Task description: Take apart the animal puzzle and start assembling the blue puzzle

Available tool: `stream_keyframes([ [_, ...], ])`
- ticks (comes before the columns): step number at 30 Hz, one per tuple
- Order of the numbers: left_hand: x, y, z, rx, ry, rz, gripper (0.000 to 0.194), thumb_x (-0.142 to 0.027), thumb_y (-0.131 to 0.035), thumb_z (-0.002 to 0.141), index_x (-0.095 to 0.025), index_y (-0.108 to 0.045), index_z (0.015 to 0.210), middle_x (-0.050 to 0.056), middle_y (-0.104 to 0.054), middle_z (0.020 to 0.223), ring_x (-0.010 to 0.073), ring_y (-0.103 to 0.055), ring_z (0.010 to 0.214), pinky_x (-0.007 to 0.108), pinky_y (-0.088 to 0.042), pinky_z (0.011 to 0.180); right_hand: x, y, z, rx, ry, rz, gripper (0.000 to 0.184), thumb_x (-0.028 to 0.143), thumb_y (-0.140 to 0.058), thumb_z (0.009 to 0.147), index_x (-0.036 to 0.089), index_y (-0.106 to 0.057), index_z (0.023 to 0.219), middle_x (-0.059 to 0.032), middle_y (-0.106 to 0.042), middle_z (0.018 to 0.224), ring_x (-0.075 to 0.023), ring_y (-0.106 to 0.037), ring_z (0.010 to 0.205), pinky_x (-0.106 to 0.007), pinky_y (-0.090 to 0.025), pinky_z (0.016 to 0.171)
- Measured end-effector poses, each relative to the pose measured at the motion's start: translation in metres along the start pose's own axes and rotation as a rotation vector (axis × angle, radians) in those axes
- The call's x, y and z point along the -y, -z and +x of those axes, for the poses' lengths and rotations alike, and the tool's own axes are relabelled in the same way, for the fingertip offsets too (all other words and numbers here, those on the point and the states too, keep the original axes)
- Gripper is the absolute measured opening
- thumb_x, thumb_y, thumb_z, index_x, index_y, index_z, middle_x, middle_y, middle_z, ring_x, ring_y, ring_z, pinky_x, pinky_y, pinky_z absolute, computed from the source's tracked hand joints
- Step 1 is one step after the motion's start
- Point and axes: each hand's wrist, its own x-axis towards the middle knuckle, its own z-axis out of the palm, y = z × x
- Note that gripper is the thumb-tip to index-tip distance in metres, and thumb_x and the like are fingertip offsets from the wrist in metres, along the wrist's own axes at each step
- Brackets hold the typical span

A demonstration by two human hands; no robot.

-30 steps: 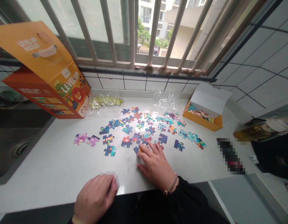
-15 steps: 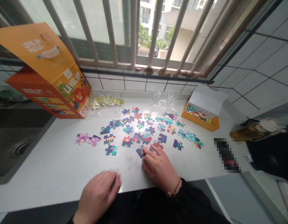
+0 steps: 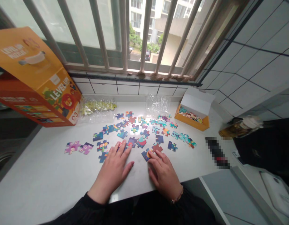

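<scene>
My left hand (image 3: 115,170) lies palm down, fingers stretched forward and thumb apart. Its fingertips rest on a red-and-blue puzzle piece (image 3: 121,145), mostly covered, and reach the edge of a dark blue-and-red piece (image 3: 132,142). With curled fingers, my right hand (image 3: 164,173) presses on a dark blue puzzle piece (image 3: 145,154) with an orange patch. Another of its fingers reaches a reddish-brown piece (image 3: 157,147). Just beyond are a teal-and-red piece (image 3: 142,142) and a plain dark blue piece (image 3: 159,139).
Joined purple pieces (image 3: 72,147) lie left on the white counter (image 3: 53,178). An orange puzzle box (image 3: 57,97) stands back left, beside a bagged yellow-green bundle (image 3: 99,105). Clear plastic (image 3: 158,104) lies behind. An opened small box (image 3: 193,120) holds pieces. A bottle (image 3: 238,128) is right.
My left hand has moved forward from the counter's near edge onto the pieces and opened out. My right hand has slid the dark blue-and-orange piece rightward. The view has shifted.
</scene>
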Motion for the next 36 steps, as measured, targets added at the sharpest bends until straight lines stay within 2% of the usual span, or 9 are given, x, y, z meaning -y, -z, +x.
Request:
stream_keyframes([
  [3,-0.005,-0.010,0.001,0.055,0.028,0.027,0.063,-0.045,-0.061,0.107,-0.023,-0.051,0.165,0.017,-0.049,0.174,0.0475,-0.048,0.158,0.069,-0.049,0.123,-0.001,-0.001,-0.001,0.008,-0.009,0.019,0.028,0.020,-0.063,0.101,0.027,-0.067,0.128,-0.0058,-0.063,0.163,-0.0355,-0.051,0.155,-0.061,-0.046,0.125],
  [9,-0.011,-0.005,-0.006,0.041,-0.002,0.011,0.059,-0.046,-0.057,0.109,-0.019,-0.058,0.160,0.018,-0.052,0.172,0.0458,-0.051,0.155,0.065,-0.051,0.122,-0.002,0.001,0.001,0.006,-0.011,0.037,0.024,0.022,-0.062,0.102,0.026,-0.067,0.126,-0.0062,-0.064,0.162,-0.0358,-0.052,0.153,-0.062,-0.045,0.125],
  [15,-0.032,0.000,-0.033,-0.006,-0.006,0.043,0.060,-0.053,-0.056,0.109,-0.015,-0.061,0.155,0.020,-0.059,0.166,0.0445,-0.055,0.151,0.067,-0.047,0.123,-0.002,-0.004,-0.002,-0.047,-0.061,0.012,0.024,0.024,-0.062,0.103,0.026,-0.068,0.126,-0.0069,-0.065,0.160,-0.0333,-0.049,0.155,-0.058,-0.045,0.127],
  [21,-0.050,0.014,-0.061,0.007,-0.110,0.000,0.074,-0.062,-0.062,0.105,-0.015,-0.053,0.161,0.014,-0.055,0.170,0.0372,-0.053,0.153,0.053,-0.049,0.123,0.003,-0.008,-0.003,-0.160,-0.199,-0.087,0.026,0.025,-0.063,0.101,0.024,-0.069,0.126,-0.0108,-0.063,0.161,-0.0367,-0.046,0.158,-0.061,-0.044,0.128],
  [26,-0.054,0.018,-0.062,-0.015,-0.110,-0.006,0.056,-0.049,-0.062,0.108,-0.017,-0.059,0.155,0.017,-0.056,0.169,0.0375,-0.054,0.152,0.056,-0.047,0.123,-0.001,-0.011,-0.005,-0.204,-0.176,-0.085,0.028,0.027,-0.062,0.102,0.022,-0.069,0.129,-0.0145,-0.058,0.165,-0.0352,-0.042,0.161,-0.059,-0.043,0.130],
  [29,-0.056,0.019,-0.061,-0.021,-0.024,-0.054,0.047,-0.041,-0.061,0.109,-0.020,-0.062,0.151,0.018,-0.067,0.153,0.0364,-0.063,0.140,0.056,-0.052,0.117,-0.003,-0.013,-0.009,-0.247,-0.164,-0.061,0.028,0.027,-0.061,0.104,0.022,-0.070,0.131,-0.0148,-0.059,0.164,-0.0350,-0.042,0.161,-0.060,-0.042,0.130],
  [32,-0.057,0.022,-0.062,-0.059,0.015,-0.128,0.034,-0.036,-0.062,0.109,-0.019,-0.068,0.137,0.016,-0.073,0.139,0.0331,-0.069,0.128,0.052,-0.056,0.111,-0.003,-0.012,-0.010,-0.267,-0.152,-0.028,0.028,0.024,-0.061,0.104,0.022,-0.071,0.130,-0.0155,-0.058,0.164,-0.0365,-0.042,0.161,-0.063,-0.042,0.129],
  [34,-0.058,0.024,-0.062,-0.066,-0.003,-0.162,0.022,-0.032,-0.062,0.109,-0.020,-0.070,0.125,0.015,-0.074,0.138,0.0315,-0.070,0.128,0.050,-0.057,0.110,-0.004,-0.008,-0.001,-0.255,-0.124,0.002,0.029,0.023,-0.062,0.103,0.022,-0.073,0.130,-0.0155,-0.061,0.160,-0.0373,-0.044,0.159,-0.066,-0.042,0.128],
  [36,-0.057,0.025,-0.060,-0.065,-0.043,-0.171,0.019,-0.030,-0.061,0.109,-0.021,-0.071,0.122,0.015,-0.075,0.141,0.0304,-0.070,0.131,0.049,-0.058,0.110,-0.004,-0.004,0.018,-0.209,-0.074,0.030,0.031,0.022,-0.062,0.104,0.023,-0.074,0.132,-0.0141,-0.068,0.151,-0.0367,-0.048,0.155,-0.066,-0.044,0.127],
])
